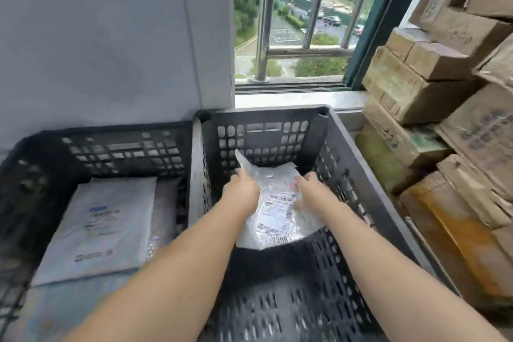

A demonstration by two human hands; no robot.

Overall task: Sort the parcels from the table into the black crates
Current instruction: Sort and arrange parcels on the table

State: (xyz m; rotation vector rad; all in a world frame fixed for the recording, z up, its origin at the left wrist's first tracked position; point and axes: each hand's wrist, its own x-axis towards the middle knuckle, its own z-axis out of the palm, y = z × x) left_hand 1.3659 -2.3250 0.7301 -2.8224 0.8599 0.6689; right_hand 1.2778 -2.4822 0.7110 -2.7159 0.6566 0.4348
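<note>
Stacked cartons [416,86] crowd right crate [347,161].

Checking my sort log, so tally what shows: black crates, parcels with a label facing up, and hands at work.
Black crates: 2, the left crate and the right crate
Labelled parcels: 2, the grey parcel lying in the left crate and the clear parcel held inside the right crate
Hands: 2, the left hand and the right hand, both gripping the clear parcel
Total: 6

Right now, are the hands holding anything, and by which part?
The clear plastic parcel, inside the right black crate: the left hand grips its upper left edge, the right hand its right edge.
</note>
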